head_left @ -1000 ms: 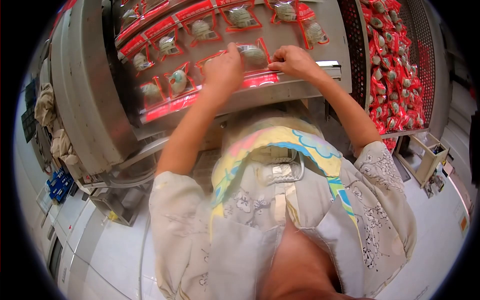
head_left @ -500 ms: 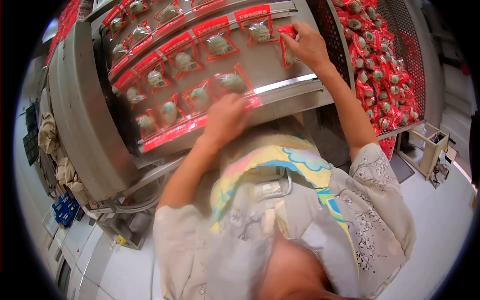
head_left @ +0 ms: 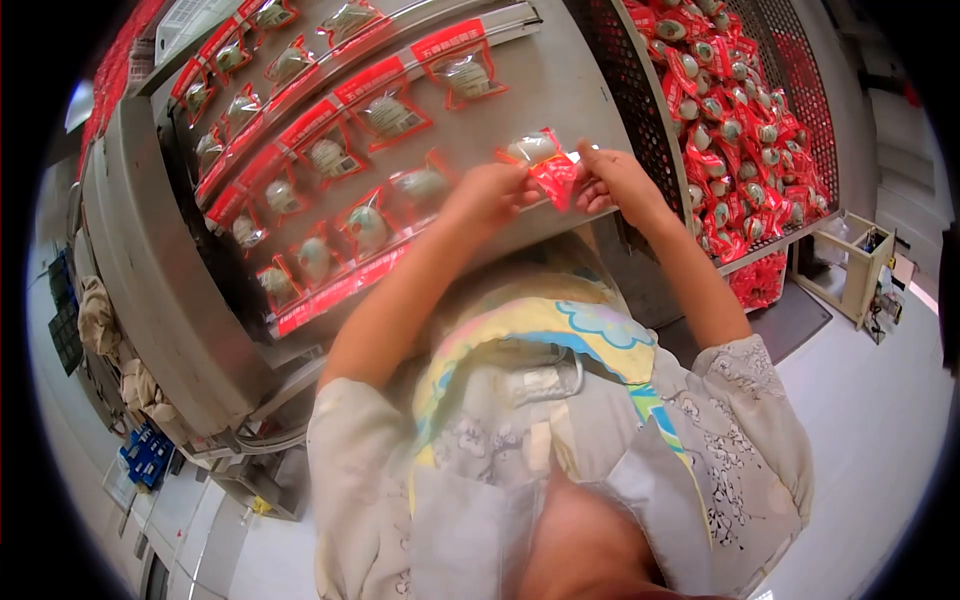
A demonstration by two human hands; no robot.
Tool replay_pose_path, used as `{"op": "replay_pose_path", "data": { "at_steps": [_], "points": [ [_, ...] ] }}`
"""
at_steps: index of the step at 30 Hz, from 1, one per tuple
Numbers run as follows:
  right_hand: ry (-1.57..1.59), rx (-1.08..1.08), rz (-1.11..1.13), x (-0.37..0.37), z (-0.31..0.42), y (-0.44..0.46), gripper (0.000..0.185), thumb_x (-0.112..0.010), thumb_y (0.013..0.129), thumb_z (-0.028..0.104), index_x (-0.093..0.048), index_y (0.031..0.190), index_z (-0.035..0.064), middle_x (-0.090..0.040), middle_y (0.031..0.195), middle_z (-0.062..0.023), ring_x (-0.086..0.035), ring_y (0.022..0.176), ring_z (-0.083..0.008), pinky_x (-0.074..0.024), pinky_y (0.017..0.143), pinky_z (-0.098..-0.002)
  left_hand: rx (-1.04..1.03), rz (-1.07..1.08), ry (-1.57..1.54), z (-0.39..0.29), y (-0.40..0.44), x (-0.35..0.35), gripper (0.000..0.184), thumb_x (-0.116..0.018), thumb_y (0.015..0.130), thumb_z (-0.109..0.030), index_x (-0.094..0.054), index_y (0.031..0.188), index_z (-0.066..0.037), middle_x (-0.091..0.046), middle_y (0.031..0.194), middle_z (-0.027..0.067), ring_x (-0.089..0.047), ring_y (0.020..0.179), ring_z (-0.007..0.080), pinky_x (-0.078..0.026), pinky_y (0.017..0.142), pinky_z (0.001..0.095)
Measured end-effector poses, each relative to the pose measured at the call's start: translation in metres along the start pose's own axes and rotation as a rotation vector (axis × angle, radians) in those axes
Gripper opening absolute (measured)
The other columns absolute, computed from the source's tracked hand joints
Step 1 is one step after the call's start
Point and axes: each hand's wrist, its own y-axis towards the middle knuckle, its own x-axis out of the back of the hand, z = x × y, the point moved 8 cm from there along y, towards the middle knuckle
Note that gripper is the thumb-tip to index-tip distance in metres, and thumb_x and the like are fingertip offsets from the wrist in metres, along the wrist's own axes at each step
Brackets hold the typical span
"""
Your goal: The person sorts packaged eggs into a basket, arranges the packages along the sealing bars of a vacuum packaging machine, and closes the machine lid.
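An egg packet (head_left: 534,149), clear plastic with a red printed end, is between my two hands above the near right part of the metal tray (head_left: 560,85). My left hand (head_left: 492,192) is closed on its left side, fingertips at the red end. My right hand (head_left: 625,187) has curled fingers at the packet's right edge; its exact grip is partly hidden. Left of my hands, rows of similar egg packets lie on the tray, such as one packet (head_left: 390,114) in the middle row and another packet (head_left: 366,228) in the near row.
A perforated metal bin (head_left: 812,60) on the right holds a heap of egg packets (head_left: 735,130). The machine's grey metal housing (head_left: 150,270) stands on the left. A small stand (head_left: 850,270) and a blue crate (head_left: 146,455) are on the floor.
My right hand has brought a packet from the tray's far right toward me. My left hand has moved right from the near row to meet it.
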Motion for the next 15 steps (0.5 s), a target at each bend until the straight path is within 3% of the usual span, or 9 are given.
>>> {"op": "replay_pose_path", "data": {
  "at_steps": [3,4,8,15],
  "points": [
    [-0.119,-0.036,0.109,0.002,-0.004,0.014,0.047,-0.061,0.088,0.048,-0.061,0.085,0.0008,-0.063,0.071,-0.0043,-0.06,0.056,-0.0086,-0.0471,0.048,-0.0192,-0.019,-0.032,0.078,-0.006,-0.01,-0.005,0.015,-0.058,0.093,-0.02,-0.059,0.098,-0.006,-0.065,0.082,0.001,-0.062,0.066,0.0075,-0.049,0.052,0.0169],
    [-0.111,-0.038,0.142,-0.002,0.001,0.014,0.038,-0.063,0.089,0.039,-0.062,0.085,0.0008,-0.062,0.069,-0.0031,-0.059,0.055,-0.0075,-0.046,0.047,-0.0185,-0.024,-0.039,0.094,-0.008,-0.01,-0.005,0.014,-0.058,0.093,-0.019,-0.059,0.098,-0.005,-0.065,0.082,0.001,-0.063,0.067,0.0073,-0.05,0.053,0.017],
    [0.075,-0.18,0.362,-0.003,-0.008,0.021,0.026,-0.066,0.089,0.025,-0.062,0.092,-0.0003,-0.063,0.072,-0.0034,-0.061,0.057,-0.0071,-0.0487,0.048,-0.0181,-0.083,-0.092,0.16,-0.01,-0.004,0.015,0.015,-0.059,0.093,-0.017,-0.059,0.1,-0.005,-0.065,0.082,0.0014,-0.064,0.07,0.0065,-0.052,0.054,0.0175],
    [0.233,-0.277,0.471,-0.009,-0.018,0.018,0.021,-0.066,0.088,0.018,-0.061,0.097,-0.0003,-0.065,0.078,-0.0055,-0.064,0.062,-0.0101,-0.054,0.053,-0.021,0.038,-0.001,0.001,-0.003,-0.008,0.014,0.02,-0.064,0.09,-0.021,-0.06,0.102,-0.006,-0.065,0.085,0.0001,-0.063,0.07,0.0048,-0.054,0.059,0.0187]
  ]
}}
